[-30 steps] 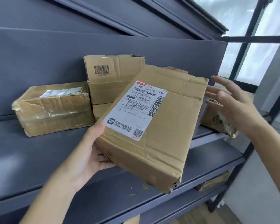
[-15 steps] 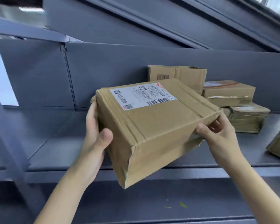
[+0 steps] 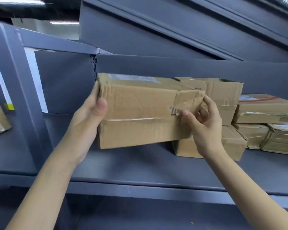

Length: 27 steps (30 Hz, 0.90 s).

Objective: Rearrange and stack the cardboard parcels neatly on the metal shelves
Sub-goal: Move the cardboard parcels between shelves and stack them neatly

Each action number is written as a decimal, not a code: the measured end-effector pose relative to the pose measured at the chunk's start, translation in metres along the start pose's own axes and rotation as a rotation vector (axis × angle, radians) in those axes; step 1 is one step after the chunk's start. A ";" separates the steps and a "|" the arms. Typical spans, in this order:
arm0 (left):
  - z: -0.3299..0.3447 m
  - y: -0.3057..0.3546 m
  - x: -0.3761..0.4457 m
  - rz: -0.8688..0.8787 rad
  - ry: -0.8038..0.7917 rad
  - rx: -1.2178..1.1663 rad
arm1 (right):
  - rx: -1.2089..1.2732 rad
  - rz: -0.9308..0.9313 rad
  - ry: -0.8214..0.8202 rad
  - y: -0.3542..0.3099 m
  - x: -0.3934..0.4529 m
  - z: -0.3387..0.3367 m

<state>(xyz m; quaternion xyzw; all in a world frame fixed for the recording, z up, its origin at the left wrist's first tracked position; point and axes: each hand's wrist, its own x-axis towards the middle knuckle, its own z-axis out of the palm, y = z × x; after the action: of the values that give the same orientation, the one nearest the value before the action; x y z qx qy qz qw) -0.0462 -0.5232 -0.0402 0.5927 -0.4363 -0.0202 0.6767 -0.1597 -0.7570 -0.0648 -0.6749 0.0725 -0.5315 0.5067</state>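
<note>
Grey metal shelf [image 3: 140, 165], cardboard box [image 3: 136, 117] held above it mid-frame.
Left hand [image 3: 88, 117] grips its left end; right hand [image 3: 204, 120] pinches its crumpled right end. Stacked boxes [image 3: 264, 123] sit right; ceiling lights [image 3: 63, 22] glow upper left.

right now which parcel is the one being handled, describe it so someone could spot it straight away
Start at the grey metal shelf with brown cardboard parcels stacked along its right side. Just left of that stack, one long brown cardboard box is held above the shelf surface between the left hand and right hand. Unlike its neighbours, it has a crumpled right end and rests on nothing.
</note>
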 end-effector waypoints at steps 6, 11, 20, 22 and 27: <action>-0.016 -0.020 0.058 0.094 0.202 0.142 | -0.251 -0.120 -0.052 -0.007 0.033 0.032; -0.025 -0.056 0.102 0.151 0.181 0.157 | -0.612 -0.278 -0.117 -0.002 0.065 0.043; -0.023 -0.109 0.133 -0.042 0.053 0.345 | -1.436 -0.409 -0.238 0.014 0.098 0.053; -0.018 -0.112 0.134 -0.080 0.010 0.359 | -1.506 -0.398 -0.241 0.017 0.106 0.054; -0.004 -0.114 0.145 -0.081 0.044 0.423 | -1.579 -0.384 -0.228 0.029 0.119 0.057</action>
<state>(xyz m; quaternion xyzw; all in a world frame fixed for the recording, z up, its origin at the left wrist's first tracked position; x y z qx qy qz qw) 0.1018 -0.6328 -0.0507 0.7389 -0.3920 0.0577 0.5450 -0.0512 -0.8114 -0.0057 -0.8833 0.2564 -0.3295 -0.2133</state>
